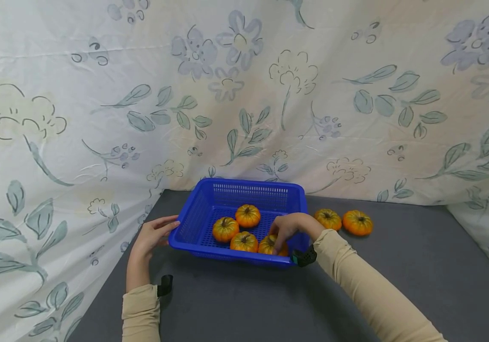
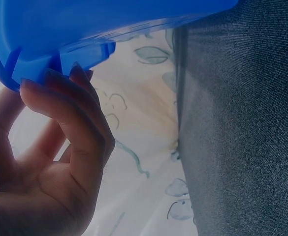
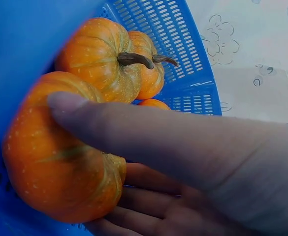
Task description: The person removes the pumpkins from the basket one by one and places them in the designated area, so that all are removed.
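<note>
A blue perforated plastic basket (image 1: 289, 192) sits on a grey table and holds several small orange pumpkins. My right hand (image 1: 277, 241) reaches into its front right corner and grips one pumpkin (image 1: 266, 245). In the right wrist view the right hand (image 3: 92, 164) has its thumb across the top of that pumpkin (image 3: 38, 162) and its fingers underneath. Two more pumpkins (image 3: 104, 59) lie just behind it. My left hand (image 1: 165, 230) is at the basket's left front corner. Its fingertips (image 2: 60, 81) touch the underside of the basket's rim (image 2: 16, 64).
Two more orange pumpkins (image 1: 328, 219) (image 1: 357, 223) lie on the grey table (image 1: 398, 266) just right of the basket. A flower-printed cloth (image 1: 244, 95) hangs behind and along both sides of the table.
</note>
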`<state>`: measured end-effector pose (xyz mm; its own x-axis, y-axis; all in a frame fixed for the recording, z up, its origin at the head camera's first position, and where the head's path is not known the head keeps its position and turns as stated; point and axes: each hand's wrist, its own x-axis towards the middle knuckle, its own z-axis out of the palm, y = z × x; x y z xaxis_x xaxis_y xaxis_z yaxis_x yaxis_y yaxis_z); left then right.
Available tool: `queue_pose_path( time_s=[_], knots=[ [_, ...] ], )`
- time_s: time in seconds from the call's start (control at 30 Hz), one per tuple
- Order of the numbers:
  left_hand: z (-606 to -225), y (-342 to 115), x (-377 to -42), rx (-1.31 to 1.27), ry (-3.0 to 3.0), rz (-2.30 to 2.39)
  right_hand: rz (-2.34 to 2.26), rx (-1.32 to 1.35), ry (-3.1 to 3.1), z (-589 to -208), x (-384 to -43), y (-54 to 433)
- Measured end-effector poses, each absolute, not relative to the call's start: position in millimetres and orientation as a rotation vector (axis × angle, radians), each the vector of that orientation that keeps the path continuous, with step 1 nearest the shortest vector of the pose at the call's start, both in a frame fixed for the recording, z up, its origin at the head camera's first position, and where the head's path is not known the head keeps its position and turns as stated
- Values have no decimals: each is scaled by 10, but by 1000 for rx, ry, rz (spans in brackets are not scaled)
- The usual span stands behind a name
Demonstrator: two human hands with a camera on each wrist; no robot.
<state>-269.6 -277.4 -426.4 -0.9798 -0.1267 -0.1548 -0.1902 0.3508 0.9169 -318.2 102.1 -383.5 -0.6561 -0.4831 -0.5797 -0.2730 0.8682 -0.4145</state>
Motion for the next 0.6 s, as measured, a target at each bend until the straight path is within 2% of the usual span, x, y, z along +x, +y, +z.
queue_pose_path(
  time_s=[0.6],
  knots=[
    [-4255,-2755,-2673,-311,2546,1710,-466,-539,2343,-3833,-3160,1035]
  ],
)
